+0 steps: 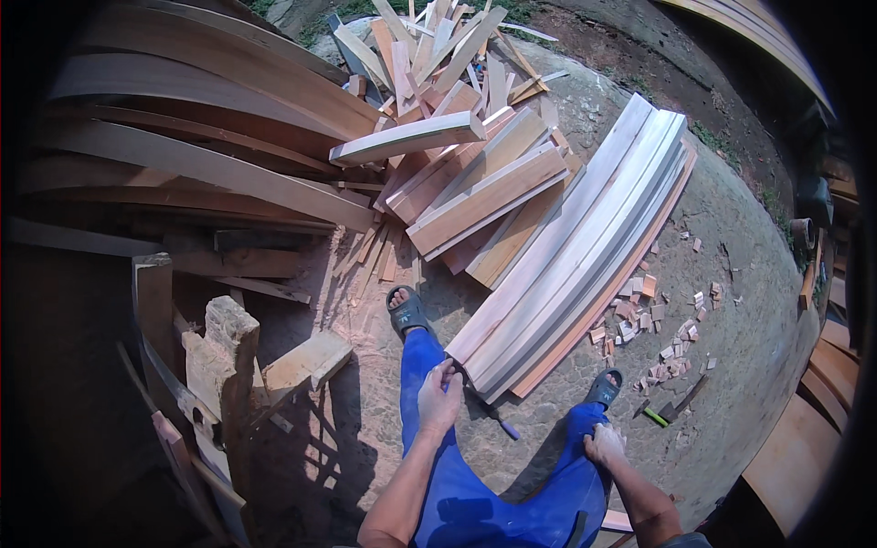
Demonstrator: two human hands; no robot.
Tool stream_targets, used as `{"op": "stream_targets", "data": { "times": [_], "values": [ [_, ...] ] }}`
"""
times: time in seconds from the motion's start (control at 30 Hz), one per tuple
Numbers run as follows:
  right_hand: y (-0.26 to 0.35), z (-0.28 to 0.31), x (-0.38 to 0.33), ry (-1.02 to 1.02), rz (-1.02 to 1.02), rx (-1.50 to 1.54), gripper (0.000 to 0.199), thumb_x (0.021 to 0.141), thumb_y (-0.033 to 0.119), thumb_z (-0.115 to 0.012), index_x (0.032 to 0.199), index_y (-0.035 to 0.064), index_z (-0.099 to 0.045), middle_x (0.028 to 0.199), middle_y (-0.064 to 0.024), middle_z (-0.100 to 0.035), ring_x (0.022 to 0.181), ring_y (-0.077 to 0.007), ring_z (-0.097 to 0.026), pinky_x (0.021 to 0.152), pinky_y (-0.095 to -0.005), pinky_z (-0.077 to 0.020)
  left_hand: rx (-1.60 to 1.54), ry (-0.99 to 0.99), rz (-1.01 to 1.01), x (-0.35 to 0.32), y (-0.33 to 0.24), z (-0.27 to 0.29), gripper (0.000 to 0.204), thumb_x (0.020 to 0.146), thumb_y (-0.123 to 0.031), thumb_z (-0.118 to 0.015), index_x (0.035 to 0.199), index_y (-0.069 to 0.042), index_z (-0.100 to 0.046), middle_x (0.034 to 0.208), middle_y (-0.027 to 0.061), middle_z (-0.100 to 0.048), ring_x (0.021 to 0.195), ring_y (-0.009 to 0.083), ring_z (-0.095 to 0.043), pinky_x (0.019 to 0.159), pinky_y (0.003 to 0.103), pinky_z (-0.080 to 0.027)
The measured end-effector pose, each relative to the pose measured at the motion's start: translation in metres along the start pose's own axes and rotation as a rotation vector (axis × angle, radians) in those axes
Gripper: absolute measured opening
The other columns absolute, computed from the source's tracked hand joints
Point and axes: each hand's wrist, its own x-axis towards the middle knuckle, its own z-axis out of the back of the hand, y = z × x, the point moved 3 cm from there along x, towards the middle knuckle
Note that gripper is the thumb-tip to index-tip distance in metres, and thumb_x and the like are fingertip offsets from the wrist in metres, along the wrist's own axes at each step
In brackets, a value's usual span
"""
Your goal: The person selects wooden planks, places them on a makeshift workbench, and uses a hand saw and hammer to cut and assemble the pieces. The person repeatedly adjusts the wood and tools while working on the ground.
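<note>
Your left hand (439, 399) is closed on the near end of the stacked planks (574, 247). Your right hand (605, 445) rests loosely on your knee, holding nothing. Judged long, stiff and heavy; lift from the end.

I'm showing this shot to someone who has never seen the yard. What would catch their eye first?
First, the stack of long pale planks running diagonally across the stony ground, its near end by the left hand. Behind it, top centre, lies a jumbled heap of short offcut boards. The right hand rests on the blue-trousered right knee, with small wood chips scattered right of the planks.
</note>
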Motion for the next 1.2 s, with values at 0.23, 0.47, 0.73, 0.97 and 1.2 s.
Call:
{"op": "stream_targets", "data": {
  "times": [0.23, 0.47, 0.73, 0.97, 1.2],
  "values": [
    [0.277, 0.127, 0.121, -0.387, 0.625, -0.038, 0.049, 0.092, 0.024, -0.065, 0.136, 0.0045, -0.057, 0.136, -0.0196, -0.058, 0.128, -0.0403, -0.054, 0.109, -0.0497, -0.0451, -0.185, 0.319, 0.013, 0.121, 0.019, -0.015, 0.059, 0.098, -0.028, -0.061, 0.148, 0.001, -0.048, 0.125, 0.0160, -0.067, 0.099, 0.0217, -0.069, 0.091, 0.034, -0.054],
    [0.583, 0.344, 0.255, -0.892, 0.832, -0.339, 0.075, 0.089, 0.023, -0.073, 0.153, 0.0033, -0.039, 0.156, -0.0187, -0.042, 0.148, -0.0371, -0.036, 0.122, -0.0473, -0.0320, -0.567, 0.148, 0.116, 0.186, 0.025, 0.056, 0.055, 0.101, -0.024, -0.063, 0.146, 0.004, -0.047, 0.128, 0.0203, -0.066, 0.107, 0.0220, -0.066, 0.096, 0.035, -0.053],
    [0.682, 0.383, 0.350, -0.895, 0.592, -0.431, 0.084, 0.078, 0.021, -0.081, 0.152, 0.0130, -0.042, 0.139, -0.0145, -0.057, 0.136, -0.0350, -0.048, 0.113, -0.0493, -0.0400, -0.556, 0.226, 0.214, 0.197, 0.010, 0.080, 0.053, 0.102, -0.024, -0.063, 0.145, 0.003, -0.050, 0.128, 0.0168, -0.067, 0.105, 0.0210, -0.067, 0.093, 0.033, -0.053],
    [0.553, 0.368, 0.259, -0.731, 0.871, -0.356, 0.062, 0.069, 0.019, -0.083, 0.126, 0.0139, -0.060, 0.122, -0.0086, -0.063, 0.124, -0.0331, -0.054, 0.104, -0.0499, -0.0447, -0.806, -0.049, 0.212, 0.188, 0.015, 0.058, 0.049, 0.104, -0.018, -0.060, 0.145, 0.004, -0.045, 0.123, 0.0133, -0.063, 0.096, 0.0136, -0.065, 0.084, 0.027, -0.053],
    [0.370, 0.333, 0.221, -0.318, 0.821, -0.619, 0.061, 0.069, 0.015, -0.084, 0.126, 0.0168, -0.060, 0.124, -0.0086, -0.060, 0.124, -0.0350, -0.052, 0.109, -0.0502, -0.0405, -0.738, -0.208, 0.123, 0.177, 0.001, 0.051, 0.046, 0.105, -0.012, -0.056, 0.145, 0.005, -0.042, 0.119, 0.0117, -0.062, 0.087, 0.0121, -0.064, 0.076, 0.025, -0.053]
  ]
}}
